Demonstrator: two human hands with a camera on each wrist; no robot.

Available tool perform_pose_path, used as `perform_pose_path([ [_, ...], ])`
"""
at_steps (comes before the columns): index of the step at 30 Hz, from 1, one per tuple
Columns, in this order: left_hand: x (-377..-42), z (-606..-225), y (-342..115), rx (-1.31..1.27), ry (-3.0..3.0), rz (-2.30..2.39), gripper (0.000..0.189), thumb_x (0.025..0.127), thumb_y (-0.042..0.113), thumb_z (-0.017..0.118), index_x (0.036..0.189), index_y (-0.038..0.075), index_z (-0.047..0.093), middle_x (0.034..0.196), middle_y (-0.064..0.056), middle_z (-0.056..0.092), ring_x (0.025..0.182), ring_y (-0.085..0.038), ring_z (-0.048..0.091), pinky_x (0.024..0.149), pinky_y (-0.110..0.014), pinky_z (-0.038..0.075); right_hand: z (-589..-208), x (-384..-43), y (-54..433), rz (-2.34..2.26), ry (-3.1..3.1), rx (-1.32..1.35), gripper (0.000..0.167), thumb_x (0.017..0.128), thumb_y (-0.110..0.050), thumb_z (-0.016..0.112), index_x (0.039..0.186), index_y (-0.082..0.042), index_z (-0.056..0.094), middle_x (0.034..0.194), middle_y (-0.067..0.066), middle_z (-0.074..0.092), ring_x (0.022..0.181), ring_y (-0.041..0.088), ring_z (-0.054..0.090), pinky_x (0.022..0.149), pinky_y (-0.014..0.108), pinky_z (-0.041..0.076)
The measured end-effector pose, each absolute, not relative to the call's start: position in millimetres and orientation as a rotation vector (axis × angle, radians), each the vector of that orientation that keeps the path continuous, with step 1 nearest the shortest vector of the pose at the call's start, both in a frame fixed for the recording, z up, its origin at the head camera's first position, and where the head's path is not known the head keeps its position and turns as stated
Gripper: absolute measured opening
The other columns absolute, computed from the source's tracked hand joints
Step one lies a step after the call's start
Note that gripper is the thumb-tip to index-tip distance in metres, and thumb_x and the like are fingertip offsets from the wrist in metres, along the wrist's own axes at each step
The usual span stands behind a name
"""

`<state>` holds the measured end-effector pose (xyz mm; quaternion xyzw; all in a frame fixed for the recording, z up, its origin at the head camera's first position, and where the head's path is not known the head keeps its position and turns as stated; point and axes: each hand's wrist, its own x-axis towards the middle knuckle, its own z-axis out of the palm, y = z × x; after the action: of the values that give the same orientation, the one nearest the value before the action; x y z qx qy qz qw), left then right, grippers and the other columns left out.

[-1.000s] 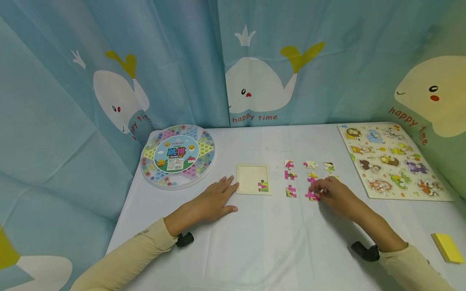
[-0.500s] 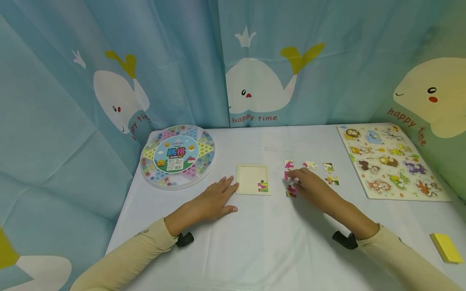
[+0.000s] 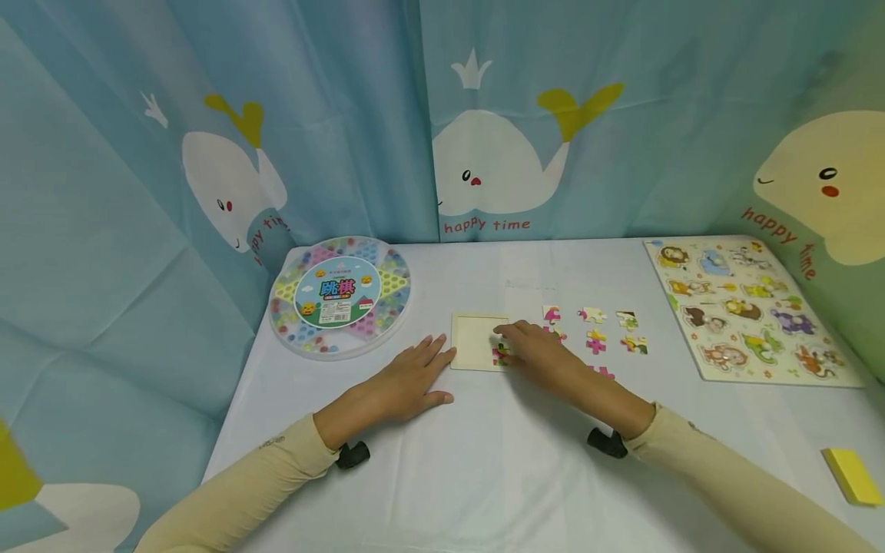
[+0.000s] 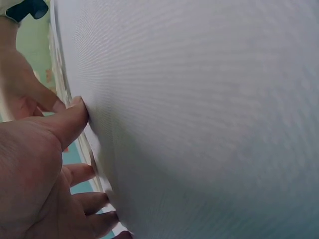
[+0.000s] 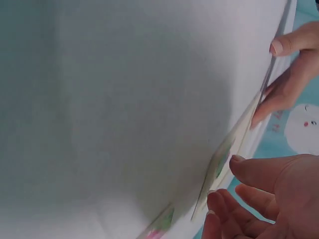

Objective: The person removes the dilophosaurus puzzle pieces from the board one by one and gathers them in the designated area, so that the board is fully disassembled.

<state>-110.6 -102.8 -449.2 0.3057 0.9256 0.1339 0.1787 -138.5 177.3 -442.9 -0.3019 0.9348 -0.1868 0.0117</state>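
Observation:
A shallow square puzzle tray lies mid-table in the head view, with a pink-and-green jigsaw piece at its lower right corner. My left hand rests on the cloth, fingers spread, fingertips at the tray's left edge. Over the tray's right side is my right hand. In the right wrist view its thumb and fingers are apart, and no piece shows between them. Several loose pieces lie in columns to the right, some partly hidden by the right hand and forearm.
A round Chinese checkers box stands at the back left. An animal peg-puzzle board lies at the right, and a yellow block near the right edge. A whale-print curtain hangs behind the table.
My right hand has moved left from the middle column of loose pieces, past the left column, to the tray. My left hand has stayed in place.

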Motion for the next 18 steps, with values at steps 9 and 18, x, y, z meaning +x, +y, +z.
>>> perform_pose_path([
  [9, -110.5, -449.4, -101.9, 0.868, 2.618, 0.369, 0.080, 0.108, 0.051, 0.055, 0.169, 0.011, 0.024, 0.177, -0.015, 0.011, 0.163, -0.037, 0.011, 0.130, -0.055, 0.020, -447.5, -133.1, 171.0, -0.508, 2.971, -1.004, 0.045, 0.091, -0.001, 0.081, 0.133, 0.003, 0.064, 0.117, 0.017, 0.069, 0.100, 0.030, 0.067, 0.089, 0.043, 0.061],
  [18, -110.8, -450.9, -102.8, 0.878, 2.625, 0.360, 0.080, 0.108, 0.050, 0.055, 0.169, 0.010, 0.024, 0.177, -0.016, 0.012, 0.163, -0.037, 0.013, 0.130, -0.054, 0.021, -444.6, -132.9, 169.2, -0.511, 2.947, -0.984, 0.040, 0.092, 0.000, 0.079, 0.130, 0.005, 0.065, 0.115, 0.018, 0.067, 0.100, 0.029, 0.065, 0.090, 0.042, 0.060],
])
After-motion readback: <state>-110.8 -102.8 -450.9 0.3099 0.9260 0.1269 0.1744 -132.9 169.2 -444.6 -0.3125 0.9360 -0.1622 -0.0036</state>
